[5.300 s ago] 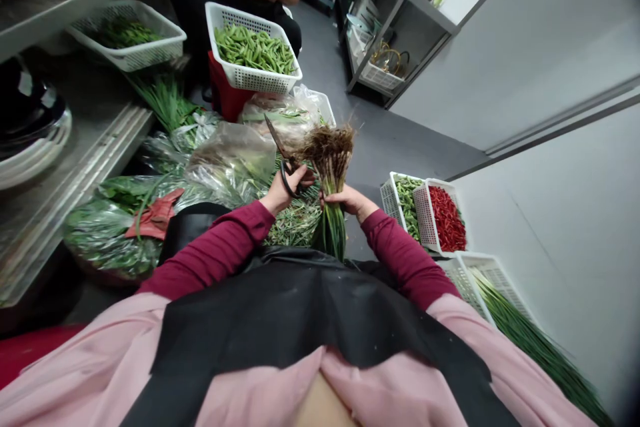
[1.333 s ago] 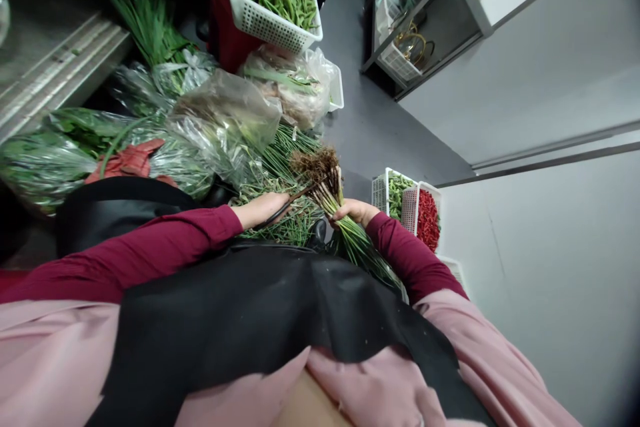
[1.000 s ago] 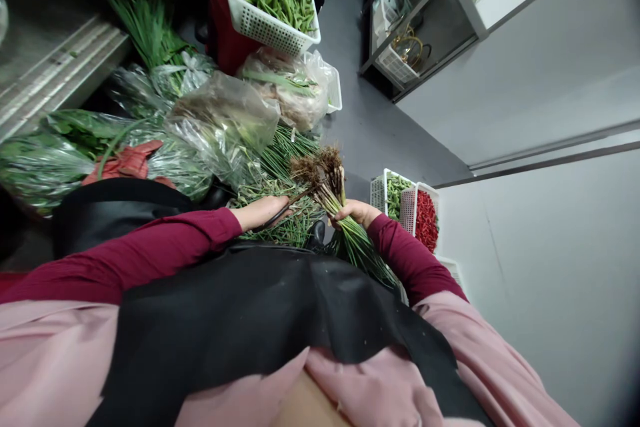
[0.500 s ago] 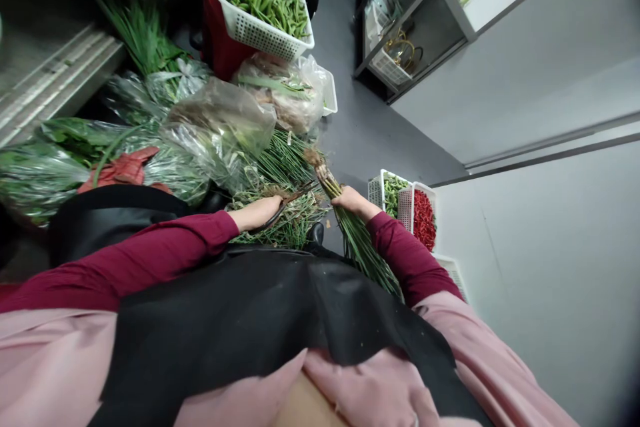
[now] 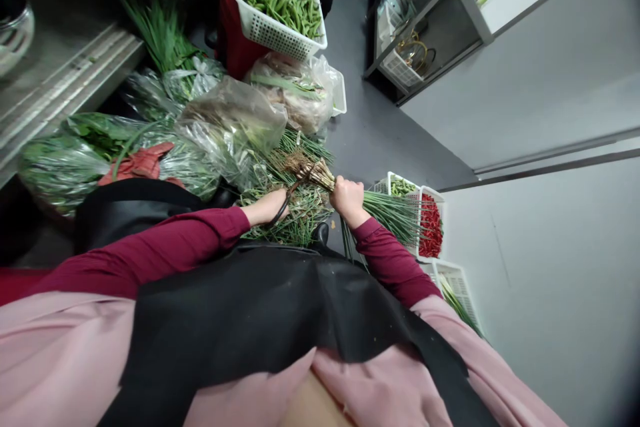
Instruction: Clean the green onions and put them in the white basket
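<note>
The right hand [image 5: 346,195] is clenched around a bunch of chives [image 5: 393,210] whose roots [image 5: 300,165] point toward the left hand [image 5: 270,205], which grasps scissors [image 5: 289,193] close at them, so the roots seem not yet cut off, while a heap of trimmings [image 5: 295,232] lies under both hands.

Two hands here: left hand [image 5: 270,205], right hand [image 5: 346,197]. One pair of scissors [image 5: 290,192], one bunch of chives [image 5: 390,210]. One basket of green beans [image 5: 280,37], one basket of red chillies [image 5: 431,191], one red cloth [image 5: 137,163].

no readable text, labels or numbers anywhere
</note>
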The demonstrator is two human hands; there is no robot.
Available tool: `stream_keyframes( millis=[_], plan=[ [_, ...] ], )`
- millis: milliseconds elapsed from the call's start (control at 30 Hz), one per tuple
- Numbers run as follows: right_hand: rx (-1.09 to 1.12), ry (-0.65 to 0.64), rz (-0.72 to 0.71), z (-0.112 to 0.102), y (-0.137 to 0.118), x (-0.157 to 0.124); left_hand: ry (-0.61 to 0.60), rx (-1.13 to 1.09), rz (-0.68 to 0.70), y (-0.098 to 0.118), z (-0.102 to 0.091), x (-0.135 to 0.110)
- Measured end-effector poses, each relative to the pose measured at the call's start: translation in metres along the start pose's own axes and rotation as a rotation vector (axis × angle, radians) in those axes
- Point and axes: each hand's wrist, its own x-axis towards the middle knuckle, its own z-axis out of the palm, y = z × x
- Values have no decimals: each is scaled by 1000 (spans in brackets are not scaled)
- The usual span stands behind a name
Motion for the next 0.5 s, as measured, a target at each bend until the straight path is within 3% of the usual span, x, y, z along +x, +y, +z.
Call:
stream_keyframes(
  millis=[100, 367, 500],
  plan=[
    [-5, -14, -26, 3, 3, -4, 7, 124, -18, -3, 0, -3],
    [-15, -10, -75, 7, 6, -10, 118, 135, -25, 3, 9, -2],
    [-30, -7, -92, 8, 7, -8, 54, 162, -60, 12, -3, -5]
  ],
)
